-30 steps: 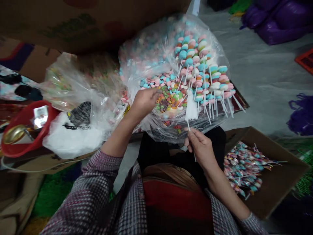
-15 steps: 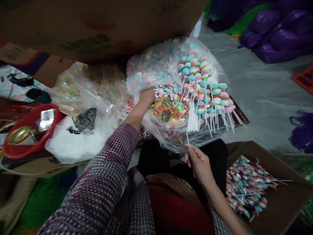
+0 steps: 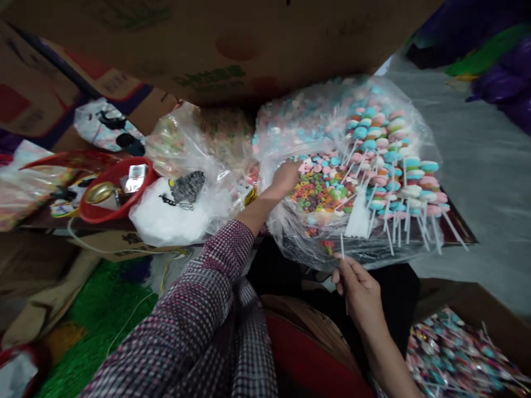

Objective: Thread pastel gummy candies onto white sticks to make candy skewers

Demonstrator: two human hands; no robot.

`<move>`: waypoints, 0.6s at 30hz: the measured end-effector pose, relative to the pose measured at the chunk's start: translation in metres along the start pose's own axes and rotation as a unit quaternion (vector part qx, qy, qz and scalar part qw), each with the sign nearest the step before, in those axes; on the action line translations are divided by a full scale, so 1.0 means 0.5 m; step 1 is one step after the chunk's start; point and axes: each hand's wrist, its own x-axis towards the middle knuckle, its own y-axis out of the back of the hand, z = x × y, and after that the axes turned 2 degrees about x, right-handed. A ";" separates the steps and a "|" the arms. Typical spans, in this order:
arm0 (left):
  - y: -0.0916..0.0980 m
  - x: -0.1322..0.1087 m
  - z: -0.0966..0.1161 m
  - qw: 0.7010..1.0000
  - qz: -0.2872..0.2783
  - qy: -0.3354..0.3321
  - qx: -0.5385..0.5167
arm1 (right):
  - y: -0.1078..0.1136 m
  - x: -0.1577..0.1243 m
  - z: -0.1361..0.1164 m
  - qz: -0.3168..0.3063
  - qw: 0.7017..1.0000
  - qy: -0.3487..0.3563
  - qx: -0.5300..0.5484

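Observation:
My right hand (image 3: 355,281) pinches a thin white stick (image 3: 342,247) upright, just in front of the table edge. With its fingers curled down, my left hand (image 3: 287,178) is at the left side of the candy pile, beside pink and blue marshmallow discs (image 3: 321,163); its fingertips are hidden. Nearer me lie small colourful ring gummies (image 3: 317,193) on the clear plastic bag (image 3: 286,235). To the right, several finished-looking candy skewers (image 3: 398,166) are stacked with their sticks toward me. A bundle of white sticks (image 3: 359,215) lies between the gummies and the skewers.
A cardboard box (image 3: 464,293) at lower right holds wrapped candy skewers (image 3: 452,354). A red basin (image 3: 114,213) with a gold bowl (image 3: 99,193) stands left, beside a white plastic bag (image 3: 166,218) bearing a grey knitted glove (image 3: 188,186). A large carton (image 3: 199,50) looms behind.
The view has swung left, so the scene sits further right. My right hand still holds the stick, and my left hand stays at the candy pile, now by a pink piece.

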 end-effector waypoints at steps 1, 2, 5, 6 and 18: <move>0.000 -0.003 -0.001 1.000 0.011 -0.006 -0.007 | -0.001 0.000 -0.002 -0.001 1.000 0.002 -0.001; 0.001 -0.005 -0.002 1.000 0.022 -0.004 -0.013 | -0.002 0.000 -0.004 -0.003 1.000 0.004 -0.003; 0.005 -0.012 0.000 0.999 0.045 0.017 -0.011 | -0.003 0.001 -0.015 -0.006 1.000 0.022 -0.020; 0.008 -0.015 0.002 0.999 0.050 0.017 -0.007 | -0.004 0.002 -0.021 -0.006 0.999 0.027 -0.029; 0.021 -0.034 -0.042 0.971 0.115 0.111 -0.179 | -0.029 0.028 -0.072 -0.023 0.996 0.079 -0.032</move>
